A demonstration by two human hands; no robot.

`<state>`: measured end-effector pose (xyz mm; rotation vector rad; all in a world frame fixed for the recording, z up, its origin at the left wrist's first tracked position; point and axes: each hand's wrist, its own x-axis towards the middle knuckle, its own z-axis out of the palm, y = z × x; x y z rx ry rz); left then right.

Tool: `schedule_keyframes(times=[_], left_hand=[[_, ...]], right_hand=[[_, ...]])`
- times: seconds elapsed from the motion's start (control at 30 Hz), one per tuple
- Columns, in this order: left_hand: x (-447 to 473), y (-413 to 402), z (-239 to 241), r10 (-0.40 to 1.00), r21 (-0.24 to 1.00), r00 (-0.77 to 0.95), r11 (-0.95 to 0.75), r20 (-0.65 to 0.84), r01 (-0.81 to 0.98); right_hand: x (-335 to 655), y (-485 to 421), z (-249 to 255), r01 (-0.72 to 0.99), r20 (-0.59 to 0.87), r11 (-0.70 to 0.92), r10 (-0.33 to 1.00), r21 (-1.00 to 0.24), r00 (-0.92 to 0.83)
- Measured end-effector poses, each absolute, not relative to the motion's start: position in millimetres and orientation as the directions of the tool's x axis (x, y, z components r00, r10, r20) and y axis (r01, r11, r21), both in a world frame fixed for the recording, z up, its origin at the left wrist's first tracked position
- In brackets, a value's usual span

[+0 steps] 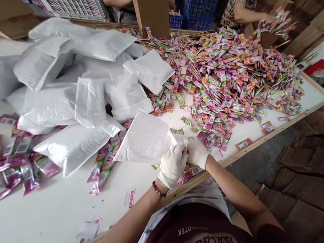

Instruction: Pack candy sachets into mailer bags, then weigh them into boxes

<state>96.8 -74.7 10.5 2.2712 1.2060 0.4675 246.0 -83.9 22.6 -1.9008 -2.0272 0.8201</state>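
Both my hands wear white gloves. My left hand and my right hand pinch the open end of a filled white plastic mailer bag that lies on the white table near its front edge. Both sets of fingers are closed on the bag's mouth. Some pink sachets lie under my hands. A large heap of colourful pink and green sachets covers the table to the right and behind the bag.
A pile of filled white mailer bags fills the table's left and back. Loose pink sachets lie at the far left. Another person works at the far side. Cardboard boxes stand on the floor to the right. Blue crates are behind.
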Motion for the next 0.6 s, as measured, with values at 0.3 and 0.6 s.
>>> schedule_keyframes(times=[0.3,0.6], left_hand=[[93.6,-59.3,12.3,0.795,0.782,0.6,-0.431,0.092,0.45],[77.3,-19.4,96.0,0.894,0.924,0.374,0.332,-0.245,-0.188]], right_hand=[[260.2,-98.1,7.8,0.624,0.01,0.057,0.997,-0.78,-0.079],[301.0,-88.4,86.7,-0.026,0.051,0.059,0.969,-0.998,0.243]])
